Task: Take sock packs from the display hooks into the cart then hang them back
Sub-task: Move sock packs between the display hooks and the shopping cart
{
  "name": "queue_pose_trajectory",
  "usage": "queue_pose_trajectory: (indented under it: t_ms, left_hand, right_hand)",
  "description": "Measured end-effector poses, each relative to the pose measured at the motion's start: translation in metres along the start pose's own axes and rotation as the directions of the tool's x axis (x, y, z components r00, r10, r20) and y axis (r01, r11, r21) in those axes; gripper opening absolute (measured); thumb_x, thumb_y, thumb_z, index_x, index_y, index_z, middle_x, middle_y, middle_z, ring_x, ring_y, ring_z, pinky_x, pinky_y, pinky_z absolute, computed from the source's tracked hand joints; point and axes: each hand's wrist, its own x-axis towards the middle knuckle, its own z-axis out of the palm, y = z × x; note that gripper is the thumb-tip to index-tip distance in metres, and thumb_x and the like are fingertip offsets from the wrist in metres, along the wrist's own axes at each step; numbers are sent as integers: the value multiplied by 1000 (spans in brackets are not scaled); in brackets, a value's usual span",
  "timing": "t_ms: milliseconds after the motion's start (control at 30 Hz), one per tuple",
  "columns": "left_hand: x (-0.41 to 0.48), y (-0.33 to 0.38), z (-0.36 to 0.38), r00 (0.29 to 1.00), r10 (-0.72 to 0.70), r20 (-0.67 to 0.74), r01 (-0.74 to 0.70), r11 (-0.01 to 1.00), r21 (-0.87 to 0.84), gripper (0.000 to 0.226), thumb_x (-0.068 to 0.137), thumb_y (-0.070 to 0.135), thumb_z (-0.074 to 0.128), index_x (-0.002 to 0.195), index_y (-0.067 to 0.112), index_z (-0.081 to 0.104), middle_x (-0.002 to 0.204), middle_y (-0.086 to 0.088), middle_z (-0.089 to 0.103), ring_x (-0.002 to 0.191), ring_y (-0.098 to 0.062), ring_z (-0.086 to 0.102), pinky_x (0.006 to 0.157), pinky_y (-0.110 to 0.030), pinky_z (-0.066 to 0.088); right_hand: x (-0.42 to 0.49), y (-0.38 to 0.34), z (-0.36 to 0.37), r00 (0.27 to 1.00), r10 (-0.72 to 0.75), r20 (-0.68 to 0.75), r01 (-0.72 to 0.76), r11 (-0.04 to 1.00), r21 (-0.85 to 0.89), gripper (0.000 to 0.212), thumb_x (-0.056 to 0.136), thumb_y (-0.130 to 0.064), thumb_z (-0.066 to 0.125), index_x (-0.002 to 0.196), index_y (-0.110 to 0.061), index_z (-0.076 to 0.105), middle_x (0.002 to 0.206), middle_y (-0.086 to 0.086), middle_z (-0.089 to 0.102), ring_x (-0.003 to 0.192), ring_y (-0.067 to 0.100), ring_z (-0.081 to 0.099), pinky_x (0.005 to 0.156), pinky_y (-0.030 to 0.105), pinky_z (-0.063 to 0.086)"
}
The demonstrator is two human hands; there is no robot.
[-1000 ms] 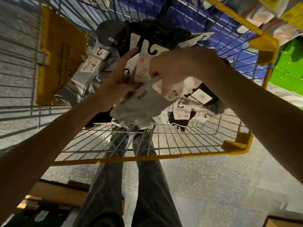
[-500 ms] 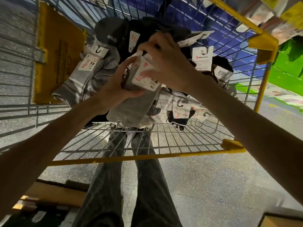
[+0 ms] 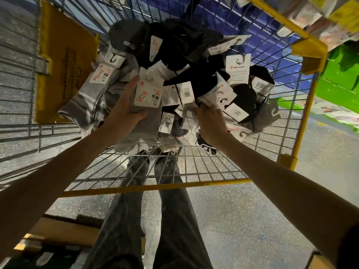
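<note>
The cart (image 3: 155,188) is filling most of the view, its wire basket holding a loose pile of sock packs (image 3: 194,55), black ones heaped toward the far side and grey and white ones nearer the person. A yellow sign (image 3: 64,65) is hanging on the basket's left wall.

The grey pack (image 3: 143,129) is lying at the near left of the pile. Its long axis is running away from the person, toe end nearest and white card (image 3: 147,94) at the far end. The left hand (image 3: 124,111) is gripping it at mid-length – thumb crossing the front, fingers reaching up behind the card – so the hanging end is sitting just beyond the grip. That is probably the end that needs leading to a hook.

The right hand (image 3: 211,123) is digging into the packs just beside it, its fingers buried among the cards – whether they are closing on one I cannot tell.

The display shelves (image 3: 310,16) are showing only as a blur at the upper right.
</note>
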Motion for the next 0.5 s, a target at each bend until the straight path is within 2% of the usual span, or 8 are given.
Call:
queue_pose_trajectory:
  t_ms: [100, 167, 200, 267, 333, 400, 467, 500]
  left_hand:
    - [-2, 0, 4, 1000, 2, -13, -2, 1000, 14, 91, 88, -11, 60, 154, 36, 18, 139, 11, 40, 124, -3, 44, 85, -14, 47]
    - [-1, -1, 5, 1000, 5, -8, -5, 1000, 12, 91, 89, -9, 61, 155, 36, 17, 132, 19, 42, 122, 1, 45, 90, -16, 45]
    - [-1, -1, 6, 1000, 1, -9, -1, 1000, 6, 92, 89, -9, 61, 155, 36, 16, 130, 21, 43, 121, 2, 45, 92, -17, 45]
    - [-1, -1, 6, 1000, -15, -15, 15, 1000, -9, 96, 89, -8, 61, 156, 37, 11, 133, 19, 43, 123, 1, 45, 93, -16, 44]
    - [-2, -1, 6, 1000, -19, -19, 19, 1000, -13, 102, 88, -8, 62, 156, 40, 3, 139, 15, 44, 121, 5, 48, 95, -18, 45]
    - [-2, -3, 4, 1000, -8, -12, 8, 1000, -3, 105, 88, -9, 62, 156, 41, -1, 141, 15, 44, 117, 12, 50, 93, -16, 47]
    - [-2, -3, 3, 1000, -9, 3, 9, 1000, -12, 105, 87, -11, 61, 156, 40, 0, 144, 14, 42, 112, 21, 48, 85, -8, 48]
    - [-2, -3, 3, 1000, -10, 10, 10, 1000, -15, 104, 87, -12, 61, 156, 39, 1, 146, 13, 39, 110, 23, 46, 83, -6, 48]
  right_hand:
    - [5, 1, 7, 998, -54, -45, 52, 998, -36, 49, 81, -8, 69, 126, -18, 54, 125, 7, 59, 120, 29, 50, 101, 41, 37]
    - [4, 4, 6, 998, -53, -44, 58, 992, 111, 24, 88, -11, 64, 111, -16, 62, 111, 2, 66, 117, 25, 53, 101, 40, 34]
    - [1, 5, 4, 997, -40, -64, 52, 980, 194, 19, 90, -13, 62, 109, -13, 63, 112, 3, 66, 116, 24, 54, 100, 40, 36]
    - [-5, 10, -7, 995, -6, -98, 41, 932, 360, 24, 94, -16, 59, 116, -7, 60, 121, 9, 65, 112, 27, 59, 95, 41, 46]
    - [-13, 17, -23, 993, 22, -112, 46, 821, 570, 29, 96, -17, 57, 122, -4, 56, 119, 12, 65, 104, 25, 63, 89, 31, 51]
    - [-22, 24, -40, 987, 88, -131, 36, 683, 730, 19, 96, -16, 58, 109, -2, 60, 98, 4, 66, 82, 15, 62, 71, 14, 48]
    - [-25, 31, -58, 979, 190, -75, -27, 484, 875, 18, 95, -14, 60, 96, 4, 61, 78, -3, 59, 67, 11, 57, 58, 16, 48]
    - [-25, 34, -68, 972, 233, -25, -54, 327, 944, 16, 94, -12, 60, 97, 4, 63, 75, -3, 60, 66, 13, 60, 59, 20, 51]
